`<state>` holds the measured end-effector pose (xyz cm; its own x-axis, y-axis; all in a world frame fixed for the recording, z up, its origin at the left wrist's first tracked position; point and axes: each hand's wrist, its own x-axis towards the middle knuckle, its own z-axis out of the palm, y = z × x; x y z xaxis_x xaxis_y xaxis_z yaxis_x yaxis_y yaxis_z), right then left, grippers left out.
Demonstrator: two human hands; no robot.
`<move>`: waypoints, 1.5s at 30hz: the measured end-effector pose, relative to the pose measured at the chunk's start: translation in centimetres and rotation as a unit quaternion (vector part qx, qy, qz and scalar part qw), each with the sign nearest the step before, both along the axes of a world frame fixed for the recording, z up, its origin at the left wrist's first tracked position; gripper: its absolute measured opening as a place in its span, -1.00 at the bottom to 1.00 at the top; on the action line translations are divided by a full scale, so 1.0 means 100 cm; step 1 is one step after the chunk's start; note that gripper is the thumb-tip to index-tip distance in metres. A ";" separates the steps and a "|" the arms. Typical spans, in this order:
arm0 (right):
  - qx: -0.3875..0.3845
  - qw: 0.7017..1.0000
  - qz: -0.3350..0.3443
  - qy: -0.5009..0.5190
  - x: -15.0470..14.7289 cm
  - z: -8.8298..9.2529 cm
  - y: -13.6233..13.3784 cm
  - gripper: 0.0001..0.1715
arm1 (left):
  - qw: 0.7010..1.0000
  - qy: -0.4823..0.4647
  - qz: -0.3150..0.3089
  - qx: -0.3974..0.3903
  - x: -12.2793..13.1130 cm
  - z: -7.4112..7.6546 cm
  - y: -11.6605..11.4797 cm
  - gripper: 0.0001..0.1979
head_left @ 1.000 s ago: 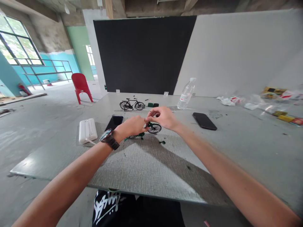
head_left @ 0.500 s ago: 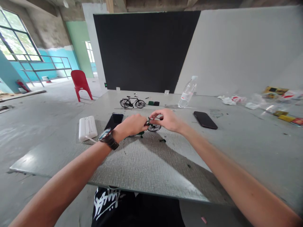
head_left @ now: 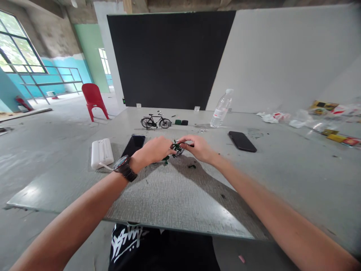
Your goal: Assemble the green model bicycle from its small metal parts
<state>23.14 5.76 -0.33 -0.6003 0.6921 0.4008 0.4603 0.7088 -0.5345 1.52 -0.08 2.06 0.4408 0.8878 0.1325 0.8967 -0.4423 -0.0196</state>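
A small green model bicycle (head_left: 178, 149) is between my hands, its spoked front wheel showing below the fingers. My left hand (head_left: 158, 148) is closed around the bicycle's frame and hides most of its rear half. With thumb and fingers pinched, my right hand (head_left: 197, 146) grips the bicycle at the handlebar end; which part it holds is hard to make out. A small dark green piece (head_left: 192, 166) lies on the table just in front of the hands. Behind them stands a second, black model bicycle (head_left: 156, 121), upright.
Two small blocks (head_left: 181, 122) and a clear water bottle (head_left: 222, 109) stand at the back. Phones lie on both sides, one black phone (head_left: 241, 141) at right. A white power bank (head_left: 102, 153) sits at left. Plastic packaging (head_left: 318, 122) lies far right.
The front wheel has turned and now shows narrower between my hands. My right hand has shifted slightly closer to the left. The whole view has moved a little.
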 end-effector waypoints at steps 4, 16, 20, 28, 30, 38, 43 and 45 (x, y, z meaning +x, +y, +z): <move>0.003 1.000 -0.019 0.010 -0.002 -0.004 -0.001 -0.61 | 0.999 -0.035 -0.003 -0.013 -0.002 -0.002 0.003 -0.59; -0.062 0.996 -0.031 0.064 -0.010 -0.018 -0.002 -0.72 | 0.994 -0.095 0.051 -0.008 0.004 0.001 -0.002 -0.50; -0.078 0.993 -0.031 0.081 -0.010 -0.023 0.000 -0.69 | 0.993 -0.105 0.044 -0.027 0.005 0.006 -0.005 -0.53; -0.058 0.996 -0.040 0.046 -0.004 -0.012 -0.004 -0.62 | 0.992 -0.117 0.045 -0.031 0.005 0.008 -0.006 -0.49; -0.017 0.997 -0.051 0.050 -0.004 -0.001 -0.011 -0.60 | 0.991 -0.123 0.044 -0.031 0.005 0.007 -0.006 -0.47; 0.061 0.996 -0.030 0.057 -0.022 0.015 -0.032 -0.62 | 0.991 -0.115 0.067 -0.027 0.009 0.006 -0.009 -0.51; 0.037 0.996 -0.039 0.068 -0.022 0.012 -0.029 -0.63 | 0.990 -0.117 0.066 -0.036 0.009 0.005 -0.008 -0.49; 0.026 0.997 -0.035 0.066 -0.020 0.014 -0.028 -0.62 | 0.990 -0.117 0.066 -0.035 0.009 0.005 -0.009 -0.49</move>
<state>21.13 2.96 1.08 -0.4911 0.7062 0.5100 0.4371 0.7062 -0.5569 2.42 -0.94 2.60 0.2840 0.9464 0.1538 0.9236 -0.3131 0.2212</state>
